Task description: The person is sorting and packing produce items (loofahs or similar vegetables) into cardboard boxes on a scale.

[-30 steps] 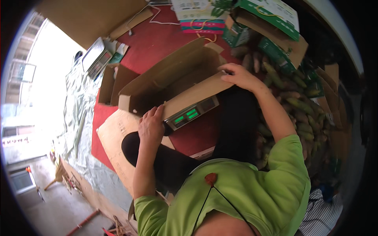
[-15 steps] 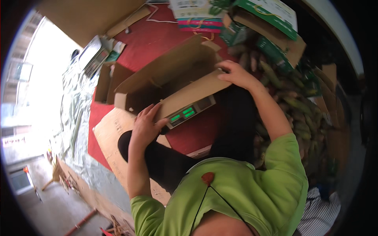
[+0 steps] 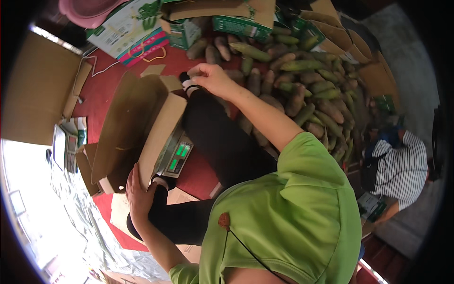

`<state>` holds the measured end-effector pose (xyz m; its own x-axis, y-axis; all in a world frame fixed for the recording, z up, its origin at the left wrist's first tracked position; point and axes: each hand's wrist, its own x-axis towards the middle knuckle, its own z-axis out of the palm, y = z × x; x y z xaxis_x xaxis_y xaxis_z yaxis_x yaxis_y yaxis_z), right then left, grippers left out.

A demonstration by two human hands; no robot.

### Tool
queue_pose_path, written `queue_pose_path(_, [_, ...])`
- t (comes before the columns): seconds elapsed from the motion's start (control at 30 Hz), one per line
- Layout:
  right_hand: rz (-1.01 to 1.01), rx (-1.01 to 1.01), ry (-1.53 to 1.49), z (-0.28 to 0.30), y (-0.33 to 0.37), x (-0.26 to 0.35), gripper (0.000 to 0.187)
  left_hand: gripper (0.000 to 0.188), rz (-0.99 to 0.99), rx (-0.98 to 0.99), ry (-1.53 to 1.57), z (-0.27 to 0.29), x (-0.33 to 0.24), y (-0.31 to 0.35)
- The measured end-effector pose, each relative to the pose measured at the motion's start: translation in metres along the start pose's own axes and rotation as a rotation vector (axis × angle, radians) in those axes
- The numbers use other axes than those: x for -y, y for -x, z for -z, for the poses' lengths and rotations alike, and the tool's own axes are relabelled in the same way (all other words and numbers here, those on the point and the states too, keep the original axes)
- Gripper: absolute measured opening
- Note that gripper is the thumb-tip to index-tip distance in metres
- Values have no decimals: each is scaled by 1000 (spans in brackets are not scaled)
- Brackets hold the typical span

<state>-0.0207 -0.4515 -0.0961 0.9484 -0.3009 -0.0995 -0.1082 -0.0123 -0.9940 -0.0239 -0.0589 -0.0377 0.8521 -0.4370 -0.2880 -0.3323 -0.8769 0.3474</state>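
An open, empty-looking cardboard box (image 3: 158, 135) sits tilted across a digital scale (image 3: 178, 154) with a lit green display. My left hand (image 3: 138, 196) grips the near end of the box's long flap, fingers on one side and thumb on the other. My right hand (image 3: 213, 78) is raised off the far end of the box, above my foot. Its fingers are loosely bent and apart, with nothing visible in them. Beside it spreads a pile of long green and brownish vegetables (image 3: 298, 90).
Printed cartons (image 3: 241, 28) and a gift box (image 3: 127, 28) stand at the back, near a pink basin (image 3: 90, 12). A second scale (image 3: 65, 146) is at the left, beside plastic sheeting (image 3: 71, 203). On the right, a person in a striped shirt (image 3: 402, 163) bends over a green carton (image 3: 371, 206).
The view has turned to the right, bringing in more of the pile and the person. My right hand has let go of the box flap and moved away; my left hand stays on it.
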Motion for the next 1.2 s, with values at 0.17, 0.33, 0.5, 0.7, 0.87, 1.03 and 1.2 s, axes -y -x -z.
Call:
queue_pose_path(0.17, [70,-208,266,24,57,-107,19,87,5,10,-30,-4,-3,-1])
queue_pose_path(0.33, [-341,-64,550,37,144,-177,20,88,20,36,-31,-2,-5,1])
queue_pose_path(0.5, [-434,-28,754,77,218,-239,22,88,-15,61,-80,-10,-13,-13])
queue_pose_path(0.7, [-553,-392,843,138,222,-210,18,89,50,47,-85,-10,-10,-7])
queue_pose_path(0.87, [-624,-660,1354,223,214,-185,30,88,80,25,-87,-6,-6,2])
queue_pose_path(1.03, [-835,-479,1520,264,222,-154,43,89,75,-5,-49,-7,-6,4])
queue_pose_path(1.2, [-894,-351,1504,275,237,-166,45,88,8,-30,-41,-13,-6,-1])
